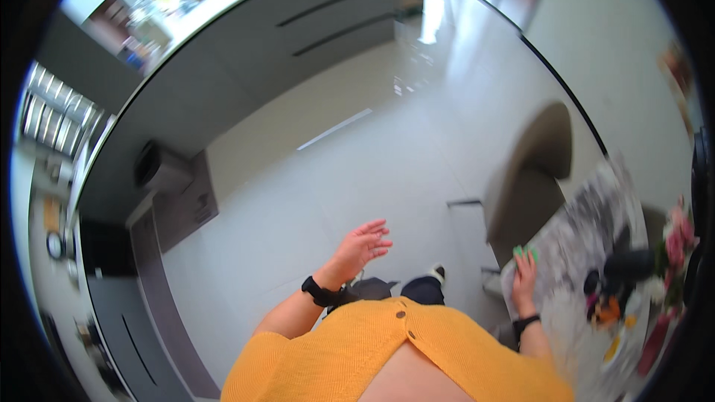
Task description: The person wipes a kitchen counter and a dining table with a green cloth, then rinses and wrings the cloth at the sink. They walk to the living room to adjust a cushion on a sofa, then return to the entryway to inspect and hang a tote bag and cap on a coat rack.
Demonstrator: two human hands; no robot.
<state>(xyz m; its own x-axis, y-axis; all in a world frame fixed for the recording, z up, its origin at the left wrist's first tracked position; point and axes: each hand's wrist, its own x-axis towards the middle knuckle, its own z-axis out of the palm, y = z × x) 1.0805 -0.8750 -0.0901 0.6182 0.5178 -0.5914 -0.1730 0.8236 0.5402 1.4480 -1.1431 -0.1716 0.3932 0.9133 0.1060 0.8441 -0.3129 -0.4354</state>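
My left hand [366, 245] is held out over the pale tiled floor [335, 178], its fingers apart and nothing in it. On the near edge of a marble-patterned table [564, 245] at the right lies my right hand [524, 279], around a small green thing [525, 253] that shows at its fingertips; blur hides what it is. Black bands circle both wrists.
A brown upholstered chair [525, 190] stands by the table. Pink flowers [678, 234], a dark cylindrical object [630, 265] and small blurred items sit on the table. Grey cabinets [240, 61] curve along the left, with a bin-like container [165, 167] and mats [187, 206] before them.
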